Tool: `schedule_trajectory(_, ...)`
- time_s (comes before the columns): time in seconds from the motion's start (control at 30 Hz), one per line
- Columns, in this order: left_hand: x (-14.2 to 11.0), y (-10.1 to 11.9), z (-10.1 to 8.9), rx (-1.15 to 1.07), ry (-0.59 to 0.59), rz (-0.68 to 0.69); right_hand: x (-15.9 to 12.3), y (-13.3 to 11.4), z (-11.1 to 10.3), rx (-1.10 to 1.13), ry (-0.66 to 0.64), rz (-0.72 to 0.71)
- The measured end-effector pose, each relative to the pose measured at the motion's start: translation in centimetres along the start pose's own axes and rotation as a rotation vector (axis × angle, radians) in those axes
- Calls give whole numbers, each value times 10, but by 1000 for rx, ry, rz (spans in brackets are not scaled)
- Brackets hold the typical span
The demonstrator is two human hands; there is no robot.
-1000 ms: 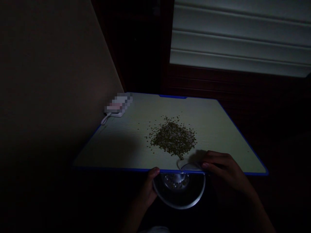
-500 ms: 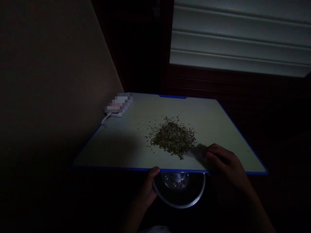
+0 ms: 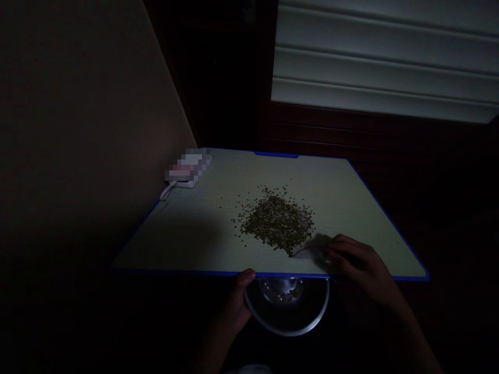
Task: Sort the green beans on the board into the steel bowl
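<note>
A loose pile of small greenish-brown seeds or beans lies mid-board on the pale, blue-edged tabletop. My right hand is closed round a thin, spoon-like utensil. Its tip touches the tabletop at the pile's near right edge; dim light hides its exact shape. Under the front edge, my left hand grips a shiny metal bowl by its left side, thumb against the table edge. A few seeds show inside the bowl, whose far part the tabletop hides.
At the tabletop's back left corner lies a pale, flat device with a strap, its face blurred out. A wall borders the left side. Dark wood and a pale slatted panel stand behind. The room is very dim.
My right hand has drawn the utensil slightly toward me and left, from the pile's right side to its near edge. My left hand and the bowl stay nearly where they were.
</note>
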State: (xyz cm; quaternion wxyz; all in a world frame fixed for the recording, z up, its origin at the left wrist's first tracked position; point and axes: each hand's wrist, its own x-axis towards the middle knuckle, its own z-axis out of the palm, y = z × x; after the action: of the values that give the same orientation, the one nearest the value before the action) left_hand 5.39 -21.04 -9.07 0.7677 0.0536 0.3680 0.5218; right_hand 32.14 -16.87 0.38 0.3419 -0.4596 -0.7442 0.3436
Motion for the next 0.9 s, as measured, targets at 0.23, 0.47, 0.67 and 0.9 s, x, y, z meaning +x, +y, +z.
schedule_trajectory(0.23,0,0,1,19,-18,-1,2,0,-1,-35,52,27)
schedule_trajectory(0.47,0,0,-1,-14,8,-12,1,-1,0,-39,15,-11)
schedule_trajectory(0.67,1,-1,-1,-6,6,2,1,-4,0,-20,42,-16)
schedule_trajectory(0.9,1,-1,-1,-10,-28,5,0,-4,-1,-4,18,2)
